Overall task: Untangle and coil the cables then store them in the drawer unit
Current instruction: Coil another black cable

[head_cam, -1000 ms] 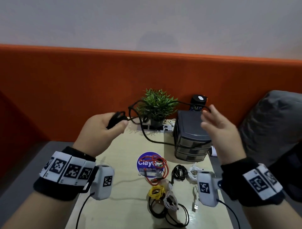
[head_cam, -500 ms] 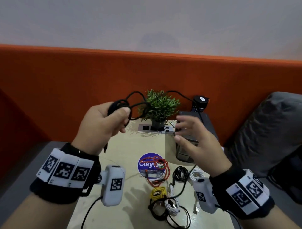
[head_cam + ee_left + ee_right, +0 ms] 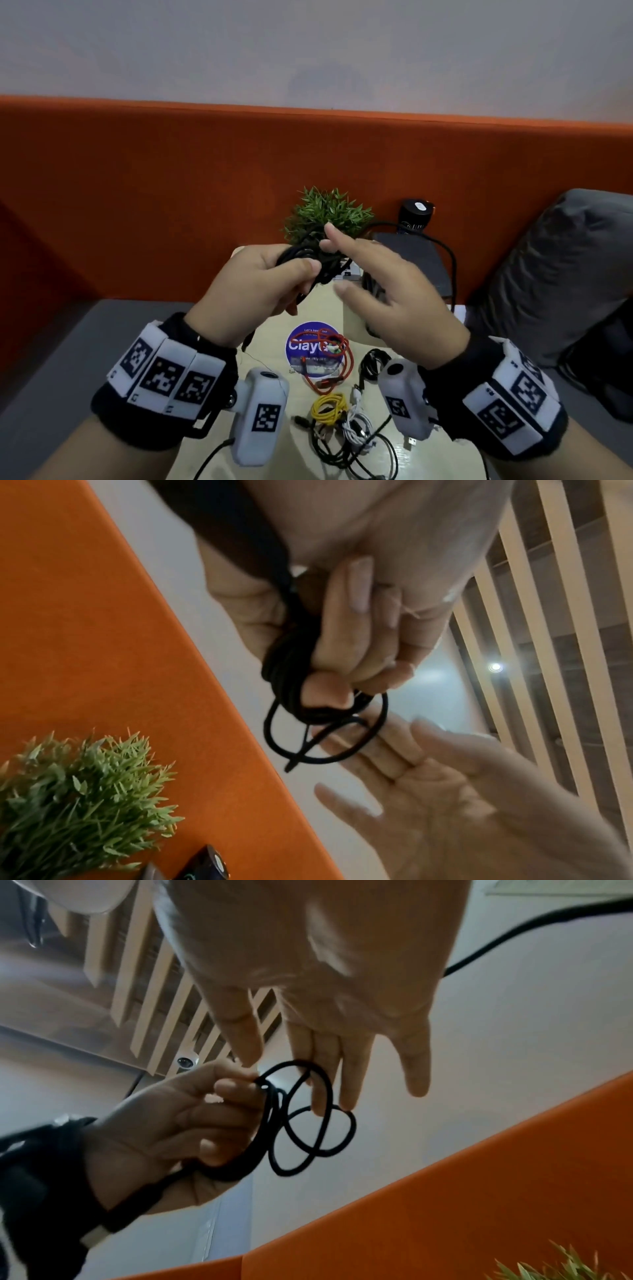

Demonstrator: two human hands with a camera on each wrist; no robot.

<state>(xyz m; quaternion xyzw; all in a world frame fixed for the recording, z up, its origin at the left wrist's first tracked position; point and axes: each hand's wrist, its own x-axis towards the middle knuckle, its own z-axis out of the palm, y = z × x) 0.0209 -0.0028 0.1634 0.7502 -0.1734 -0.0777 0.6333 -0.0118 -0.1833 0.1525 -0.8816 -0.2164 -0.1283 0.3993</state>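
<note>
My left hand grips a bundle of loops of a black cable in mid-air above the table, thumb pressed over the loops. My right hand is flat, fingers straight, with its fingertips reaching into the loops. A loose stretch of the same cable arcs over the dark grey drawer unit, which my right hand partly hides. On the table lie a red cable, a yellow coil, a small black coil and tangled white and black cables.
A potted green plant and a black cylinder stand at the back against the orange partition. A round blue sticker marks the beige table. A grey cushion sits to the right.
My right hand has swung from the drawer unit leftward to meet the left hand, bringing another stretch of black cable to the bundle. The left hand moved toward the centre and holds more loops.
</note>
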